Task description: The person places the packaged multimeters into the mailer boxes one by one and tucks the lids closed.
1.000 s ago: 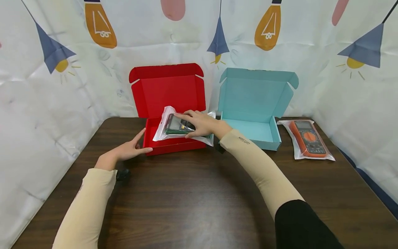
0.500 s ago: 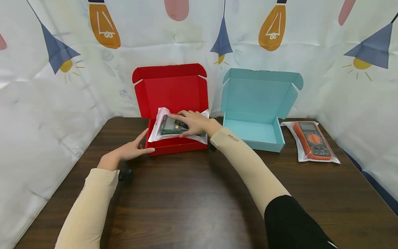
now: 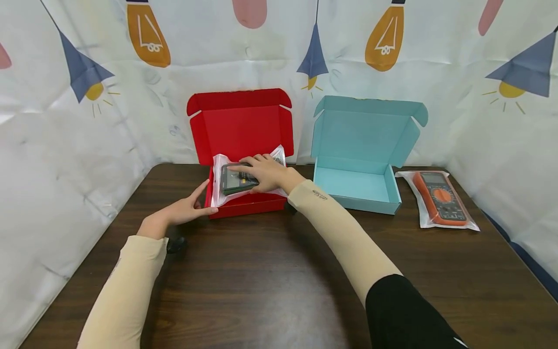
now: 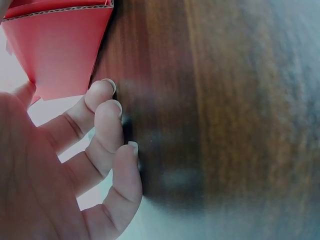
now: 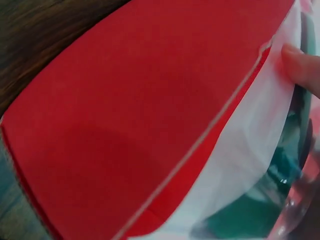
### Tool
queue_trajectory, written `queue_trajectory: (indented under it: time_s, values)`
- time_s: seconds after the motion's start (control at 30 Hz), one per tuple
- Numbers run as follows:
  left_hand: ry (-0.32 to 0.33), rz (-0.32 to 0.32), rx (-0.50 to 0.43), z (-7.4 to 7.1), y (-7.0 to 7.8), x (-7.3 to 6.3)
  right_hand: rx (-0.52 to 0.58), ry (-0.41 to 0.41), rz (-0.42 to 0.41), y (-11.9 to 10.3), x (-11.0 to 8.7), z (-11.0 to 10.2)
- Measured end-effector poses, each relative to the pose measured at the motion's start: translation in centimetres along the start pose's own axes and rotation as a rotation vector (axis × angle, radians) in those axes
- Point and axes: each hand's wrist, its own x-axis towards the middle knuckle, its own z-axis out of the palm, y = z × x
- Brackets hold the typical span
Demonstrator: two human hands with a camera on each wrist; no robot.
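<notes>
In the head view a dark green multimeter [image 3: 231, 178] in a clear plastic bag lies tilted over the open red box [image 3: 253, 209], its screen end to the left. My right hand [image 3: 267, 174] grips it from above, fingers over the far side and thumb at the near side, hiding part of its face. The right wrist view has the thumb [image 5: 304, 69] on the bag beside the box's wall. My left hand [image 3: 182, 209] touches the box's front left corner, index finger along the side and thumb at the front. Its other fingers [image 4: 107, 120] bend loosely near the table.
An open light blue box [image 3: 362, 186] stands right of the red one, its lid raised. Farther right lies an orange multimeter [image 3: 441, 198] in a clear bag on the dark wood table [image 3: 261, 281]. A white patterned cloth [image 3: 261, 63] hangs behind and at the sides.
My right hand has moved left with the bagged multimeter, bringing it over the red box and turning it so its left end comes nearer the front. My left hand stays at the box corner.
</notes>
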Motion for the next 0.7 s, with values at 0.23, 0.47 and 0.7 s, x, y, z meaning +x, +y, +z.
queue_trajectory:
  time_s: [0.23, 0.47, 0.7]
  values:
    - [-0.011, 0.035, -0.006, 0.0, -0.9, 0.3, 0.01, -0.037, 0.005, -0.3, 0.3, 1.3]
    - [-0.009, 0.033, -0.001, -0.1, 0.8, -0.6, 0.072, -0.074, 0.03, -0.1, 0.2, 3.3]
    - [-0.008, 0.016, -0.001, -0.3, 1.5, -1.1, 0.138, -0.069, 0.039, 0.2, 0.1, 3.9]
